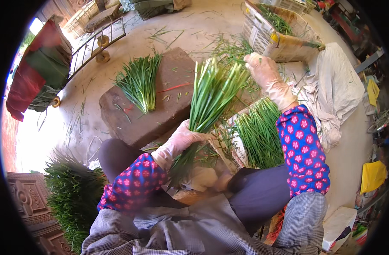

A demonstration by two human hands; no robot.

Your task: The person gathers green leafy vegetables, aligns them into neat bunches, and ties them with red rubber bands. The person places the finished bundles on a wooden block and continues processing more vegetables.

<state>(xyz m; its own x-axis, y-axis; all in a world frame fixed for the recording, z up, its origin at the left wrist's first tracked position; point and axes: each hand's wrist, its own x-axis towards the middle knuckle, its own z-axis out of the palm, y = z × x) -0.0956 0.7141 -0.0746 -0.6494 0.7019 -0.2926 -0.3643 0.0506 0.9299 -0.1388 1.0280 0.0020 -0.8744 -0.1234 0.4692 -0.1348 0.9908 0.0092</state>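
Observation:
My left hand [184,137], in a thin pale glove, grips a bunch of green chives [210,95]. Their pale cut ends point up and away from me, and the leaf tips hang below the hand. To the right, my gloved right hand [263,71] is raised with its fingers closed; a few green chive leaves [237,60] show at the fingertips. A smaller chive bundle [141,83] lies on a brown stone slab [178,63]. Below my right forearm, a thick pile of chives [261,134] rests on a printed sack [237,143].
A plastic crate [261,41] holding greens stands at the far right, beside a whitish cloth [334,83]. Chive scraps [229,46] litter the floor. A metal hand cart [97,47] is at the far left. More chives [71,197] stand by my left side. A red string [173,88] crosses the slab.

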